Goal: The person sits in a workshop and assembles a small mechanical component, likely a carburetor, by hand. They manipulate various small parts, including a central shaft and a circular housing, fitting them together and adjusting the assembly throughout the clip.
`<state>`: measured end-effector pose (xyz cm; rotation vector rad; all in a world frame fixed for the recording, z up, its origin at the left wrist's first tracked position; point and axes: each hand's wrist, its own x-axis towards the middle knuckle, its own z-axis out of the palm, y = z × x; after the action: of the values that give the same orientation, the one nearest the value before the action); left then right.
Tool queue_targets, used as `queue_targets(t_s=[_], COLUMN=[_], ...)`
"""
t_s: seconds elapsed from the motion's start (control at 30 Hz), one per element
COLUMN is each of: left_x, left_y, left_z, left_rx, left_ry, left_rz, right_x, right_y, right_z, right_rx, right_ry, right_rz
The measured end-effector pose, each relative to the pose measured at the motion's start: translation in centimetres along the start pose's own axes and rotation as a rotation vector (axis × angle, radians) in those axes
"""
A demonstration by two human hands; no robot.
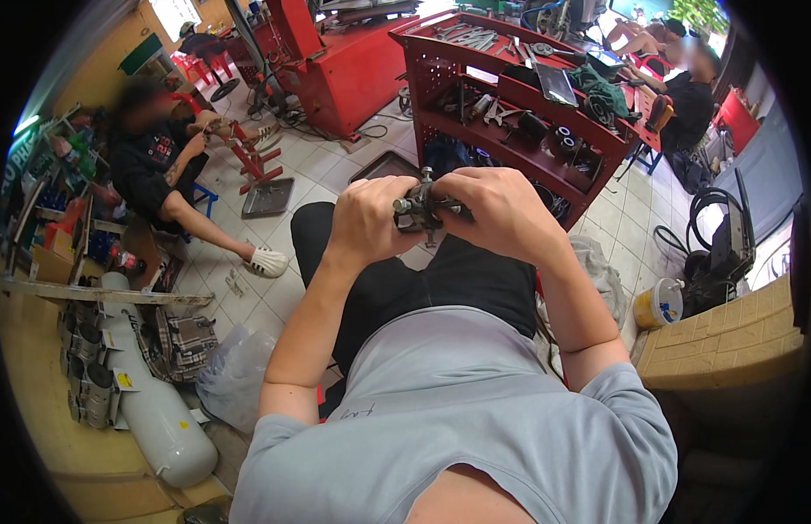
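Note:
Out in front of my lap, both hands are closed round a small dark metal part with short bolt-like ends sticking out above, below and to its left. I cannot make out its exact kind. My left hand grips its left side, fingers curled over the top. On the other side, my right hand wraps round it with bent fingers, hiding much of that end. Below the part are my dark trousers and the tiled floor.
A red tool cart with spanners and parts stands just ahead. Shallow trays lie on the floor. To the left a person sits by a red stand. A white cylinder lies at lower left; a bucket stands right.

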<state>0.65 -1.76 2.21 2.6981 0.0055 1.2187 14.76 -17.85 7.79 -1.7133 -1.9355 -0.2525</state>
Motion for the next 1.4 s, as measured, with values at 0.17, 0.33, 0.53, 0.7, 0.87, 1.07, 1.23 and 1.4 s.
queue_targets(t_s=[0.17,0.33,0.53,0.7,0.87,1.07,1.23,1.4], left_x=[0.00,-0.04,-0.11,0.00,-0.02,0.09,-0.13,0.13], left_y=[0.03,0.06,-0.04,0.03,0.00,0.16,-0.11,0.25], left_z=[0.02,0.05,0.15,-0.12,0.03,-0.08,0.24,-0.15], left_rx=[0.002,0.001,-0.017,0.001,0.000,-0.004,-0.025,-0.010], left_ry=[-0.001,-0.015,-0.018,-0.030,-0.010,-0.024,-0.021,-0.032], left_rz=[-0.002,-0.006,0.002,-0.012,-0.004,-0.007,0.006,-0.008], right_x=[0.02,0.12,0.13,0.06,0.03,0.03,0.05,0.08], right_y=[-0.07,-0.10,-0.13,0.02,0.03,0.06,0.09,-0.02], right_z=[-0.06,-0.12,-0.41,-0.06,-0.02,-0.10,-0.22,-0.27], right_rx=[0.006,-0.009,-0.054,-0.049,-0.030,-0.031,-0.030,-0.050], right_ry=[-0.001,0.010,-0.055,-0.014,-0.014,-0.021,-0.035,-0.032], right_rz=[0.001,-0.016,0.001,-0.001,-0.011,-0.011,-0.025,-0.012])
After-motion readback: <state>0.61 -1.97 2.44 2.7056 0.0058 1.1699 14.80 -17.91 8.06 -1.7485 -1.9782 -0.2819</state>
